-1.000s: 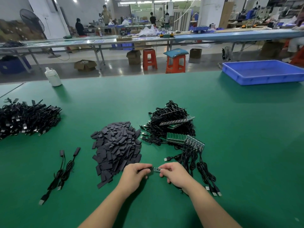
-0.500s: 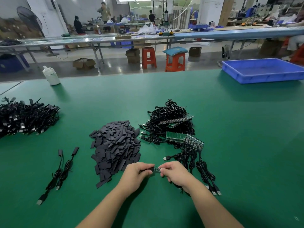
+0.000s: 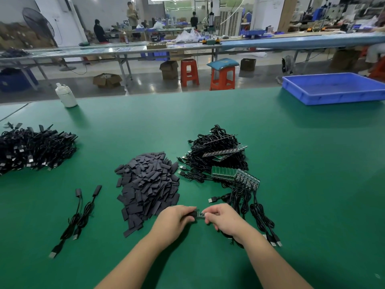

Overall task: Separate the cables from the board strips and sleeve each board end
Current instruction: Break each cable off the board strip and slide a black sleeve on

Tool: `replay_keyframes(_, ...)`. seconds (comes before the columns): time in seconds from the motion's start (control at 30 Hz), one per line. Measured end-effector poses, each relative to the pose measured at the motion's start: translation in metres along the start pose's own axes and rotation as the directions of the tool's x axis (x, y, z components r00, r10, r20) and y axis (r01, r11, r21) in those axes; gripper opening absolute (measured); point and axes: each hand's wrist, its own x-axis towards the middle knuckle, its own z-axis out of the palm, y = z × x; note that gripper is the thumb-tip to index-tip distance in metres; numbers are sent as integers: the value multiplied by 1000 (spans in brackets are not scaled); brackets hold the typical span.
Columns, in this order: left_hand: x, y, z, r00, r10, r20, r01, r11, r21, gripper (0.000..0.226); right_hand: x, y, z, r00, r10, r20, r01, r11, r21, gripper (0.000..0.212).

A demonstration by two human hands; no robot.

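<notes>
Bare green table [image 3: 312,184] lies rightward; left hand [image 3: 175,221] pinches what looks like a black sleeve [image 3: 192,214], right hand [image 3: 221,219] pinches the small board [image 3: 201,214] between them.

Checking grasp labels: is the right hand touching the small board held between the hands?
Touching. The head view shows the right hand pinching the small board at its right end, with no gap visible.

Bright overhead light (edges warped)
</notes>
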Motion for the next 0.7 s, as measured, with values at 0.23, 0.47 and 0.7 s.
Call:
replay_keyframes(0.23,2,13,-4,981,183,60,-191,894,406,15,0,-1,1,1000,5,4,-5,1000,-2,14)
replay_keyframes(0.47,6,15,10,996,41,79,-52,990,133,22,-2,0,0,1000,-11,27,12,999,-39,13)
replay_keyframes(0.7,1,17,11,999,1,-48,-5,997,-72,17,-2,-3,1,999,1,42,0,1000,-23,20)
